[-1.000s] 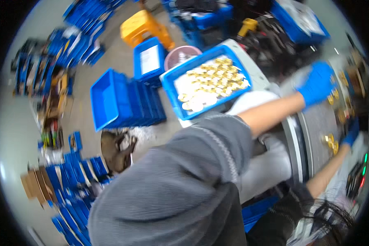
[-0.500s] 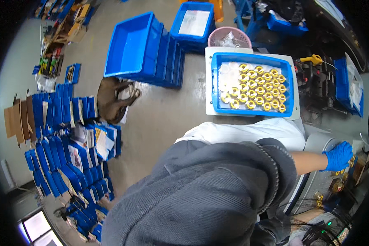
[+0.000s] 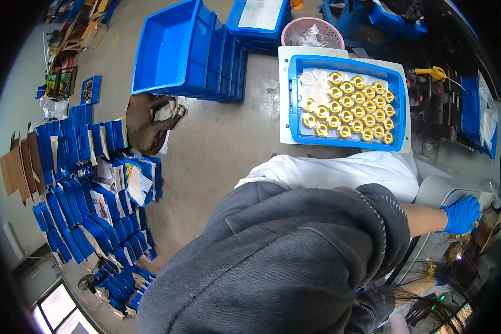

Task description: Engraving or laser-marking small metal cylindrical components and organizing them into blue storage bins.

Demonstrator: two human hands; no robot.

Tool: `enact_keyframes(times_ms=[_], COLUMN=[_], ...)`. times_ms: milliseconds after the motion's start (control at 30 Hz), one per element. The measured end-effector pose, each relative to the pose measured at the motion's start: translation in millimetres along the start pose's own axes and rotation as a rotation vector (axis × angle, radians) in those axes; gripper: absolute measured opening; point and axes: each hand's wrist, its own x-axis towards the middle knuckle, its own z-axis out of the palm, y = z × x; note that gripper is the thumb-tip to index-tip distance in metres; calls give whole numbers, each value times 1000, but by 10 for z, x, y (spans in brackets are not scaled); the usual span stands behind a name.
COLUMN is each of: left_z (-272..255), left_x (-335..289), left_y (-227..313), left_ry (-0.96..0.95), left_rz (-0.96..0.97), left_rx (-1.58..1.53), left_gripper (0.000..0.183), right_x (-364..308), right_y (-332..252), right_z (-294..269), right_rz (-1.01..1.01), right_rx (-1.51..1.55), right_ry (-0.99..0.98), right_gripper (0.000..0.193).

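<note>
Head: gold parts (image 3: 347,102) in blue tray (image 3: 293,100)

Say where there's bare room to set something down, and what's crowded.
Bare floor lies between the blue bin stack and the white stand. The blue tray lacks gold rings at its upper left; its right side is crowded. Piled containers crowd the far left.

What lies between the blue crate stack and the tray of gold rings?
In the head view, grey floor, then the rim of the white board under the tray.
</note>
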Motion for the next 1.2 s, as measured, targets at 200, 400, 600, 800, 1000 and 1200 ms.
enact_keyframes(times_ms=[200, 400, 600, 800, 1000, 1200], left_z=[-201, -472, -1117, -1499, -1780, -2070], left_x=[15, 83, -132, -413, -311, -210], left_y=[-56, 235, 357, 596, 1062, 1202], left_ry=[-17, -25, -39, -84, -94, 16], left_rz=[-17, 146, 283, 395, 533, 585], left_rx=[56, -117, -95, -60, -81, -53], left_gripper=[31, 32, 30, 32, 36, 33], right_x=[-577, -554, -924, -1760, -2335, -2572], right_y=[315, 436, -61, -511, -1075, -1680], right_z=[48, -627, -455, -529, -782, -741], right_rz=[-49, -91, 74, -170, -236, -235], right_rx=[-96, 62, 588, 413, 400, 328], right_ry=[11, 111, 300, 197, 143, 87], right_gripper=[39, 38, 35, 27, 25, 28])
